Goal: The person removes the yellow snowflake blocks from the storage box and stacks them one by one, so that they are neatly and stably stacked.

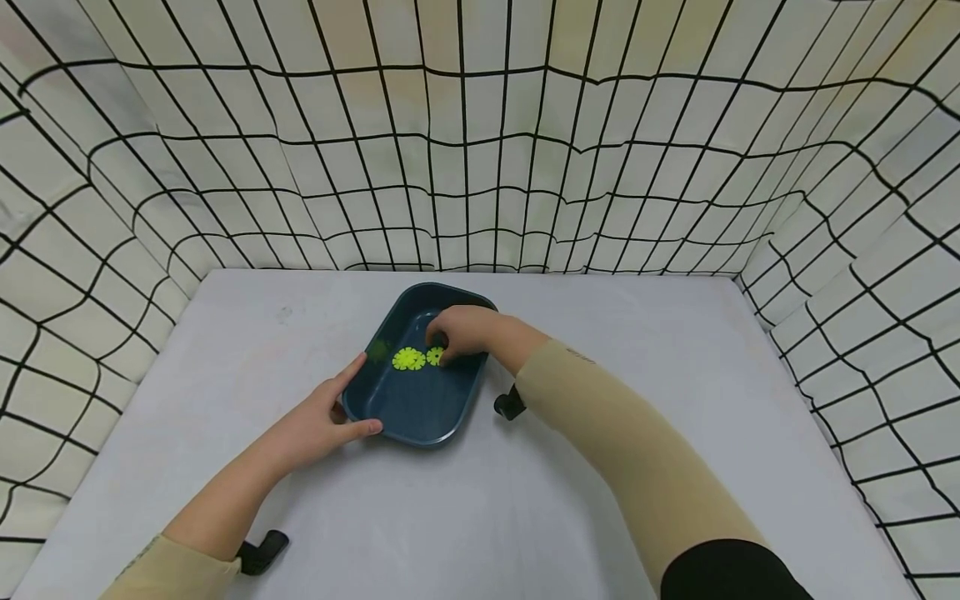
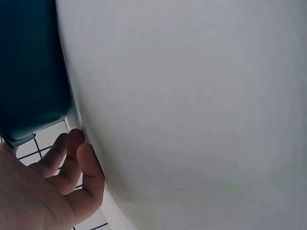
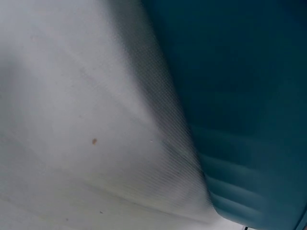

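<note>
A dark blue rectangular tray [image 1: 420, 408] sits at an angle on the white table. Inside it lie bright yellow-green notched plastic discs [image 1: 408, 359], snowflake-shaped building pieces. My left hand [image 1: 318, 425] holds the tray's near left corner, thumb at the front rim and index finger along the left side. In the left wrist view its other fingers [image 2: 91, 167] curl loosely below the tray's edge. Reaching over the right rim, my right hand [image 1: 465, 329] pinches a yellow-green disc [image 1: 434, 356] near the tray's floor. That hand hides part of the disc; the right wrist view shows only tray and tablecloth.
A white cloth covers the table [image 1: 600, 333]. Black wire mesh [image 1: 465, 167] over pale panels rises behind it and on both sides. Black wrist-camera mounts [image 1: 262, 552] project from both forearms, the right one low beside the tray.
</note>
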Action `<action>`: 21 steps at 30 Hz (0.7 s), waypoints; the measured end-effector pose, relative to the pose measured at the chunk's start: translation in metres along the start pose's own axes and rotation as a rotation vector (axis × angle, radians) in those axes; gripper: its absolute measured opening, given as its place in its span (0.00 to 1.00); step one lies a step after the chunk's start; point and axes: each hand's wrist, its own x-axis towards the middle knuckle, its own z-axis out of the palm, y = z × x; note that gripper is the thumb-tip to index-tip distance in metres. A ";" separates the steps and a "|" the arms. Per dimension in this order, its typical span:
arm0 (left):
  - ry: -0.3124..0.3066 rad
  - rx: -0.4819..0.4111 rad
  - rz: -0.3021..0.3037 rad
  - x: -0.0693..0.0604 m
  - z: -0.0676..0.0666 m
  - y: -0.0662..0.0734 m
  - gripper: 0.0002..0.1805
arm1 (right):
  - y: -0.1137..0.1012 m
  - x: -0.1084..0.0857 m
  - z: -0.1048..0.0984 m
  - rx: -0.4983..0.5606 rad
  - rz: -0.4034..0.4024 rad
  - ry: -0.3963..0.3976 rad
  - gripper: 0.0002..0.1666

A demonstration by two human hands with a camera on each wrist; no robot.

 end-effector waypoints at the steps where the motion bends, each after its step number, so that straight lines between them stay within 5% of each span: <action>1: 0.000 0.001 0.001 0.000 0.000 0.000 0.60 | 0.000 0.000 0.000 -0.011 -0.001 0.000 0.26; 21: -0.004 -0.006 0.001 -0.002 -0.001 0.002 0.59 | -0.002 0.004 0.002 -0.020 -0.019 -0.027 0.18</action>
